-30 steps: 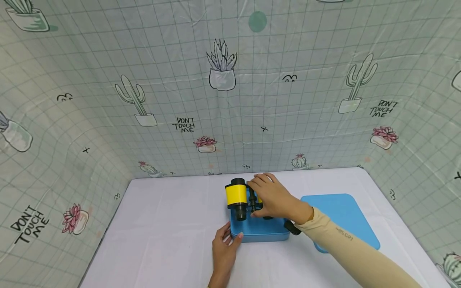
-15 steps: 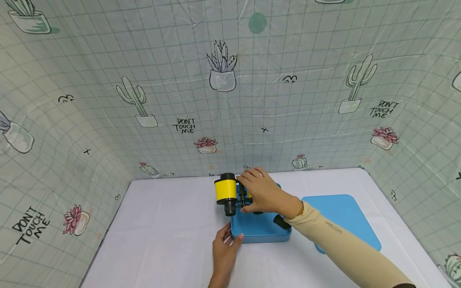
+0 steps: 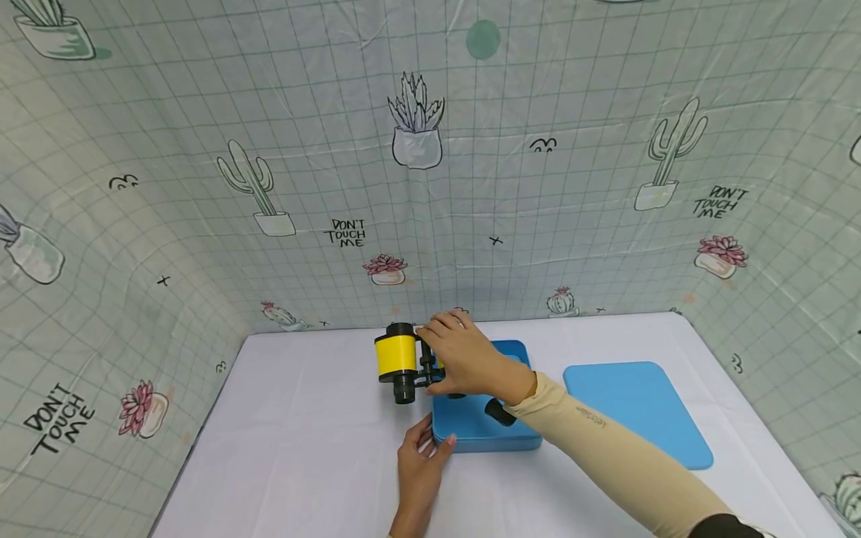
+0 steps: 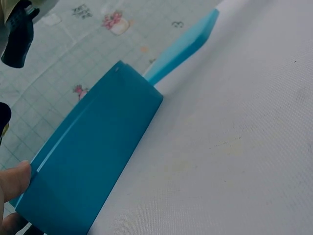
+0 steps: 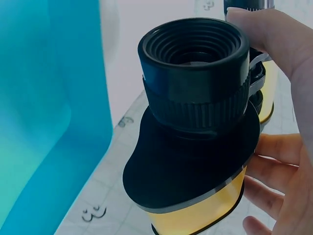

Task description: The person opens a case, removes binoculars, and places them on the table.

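My right hand (image 3: 464, 357) grips yellow and black binoculars (image 3: 397, 356) by the barrel on its side, the thumb near the eyepiece end. They hang over the left edge of an open blue box (image 3: 487, 445), partly beyond it. In the right wrist view a black eyepiece (image 5: 195, 73) faces the camera, with the fingers behind the yellow barrel. At the box's near left corner my left hand (image 3: 420, 467) holds on, thumb on the front wall and fingers round the side. The left wrist view shows that thumb (image 4: 17, 180) against the box wall. My right forearm hides part of the box's inside.
A flat blue lid (image 3: 646, 418) lies on the white tablecloth (image 3: 289, 433), right of the box. A cloth wall (image 3: 457, 194) printed with cacti rises at the back and both sides. My right forearm (image 3: 605, 441) reaches across in front of the lid.
My right hand has carried the binoculars left, from above the box to past its left edge. More of the box's inside shows. My left hand stays at the corner.
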